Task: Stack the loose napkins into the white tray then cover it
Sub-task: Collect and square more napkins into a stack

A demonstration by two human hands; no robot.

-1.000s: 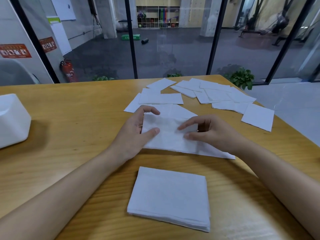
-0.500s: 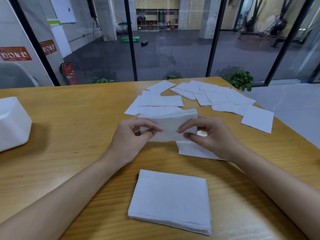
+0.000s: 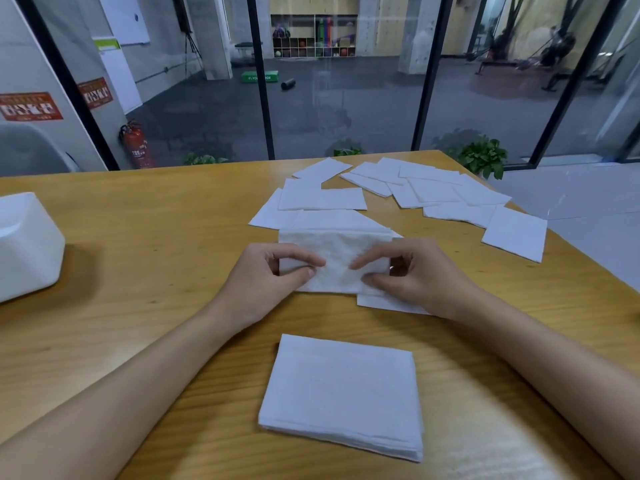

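Both hands hold one white napkin (image 3: 337,259) lifted off the wooden table at mid-table. My left hand (image 3: 263,282) pinches its left edge between thumb and fingers. My right hand (image 3: 412,277) pinches its right edge the same way. Another napkin (image 3: 388,303) lies flat under my right hand. A neat stack of napkins (image 3: 343,393) sits on the table near me, between my forearms. Several loose napkins (image 3: 433,192) are scattered at the far right of the table. A white plastic box (image 3: 24,244) stands at the left edge.
The wooden table (image 3: 138,271) ends at the right in a slanted edge, close to an outlying napkin (image 3: 514,233). Glass panels with black frames stand behind the far edge, with potted plants (image 3: 483,155) beyond.
The napkin that lay flat under my hands a second ago has been raised and is held up by both hands. One napkin stayed on the table beneath my right hand.
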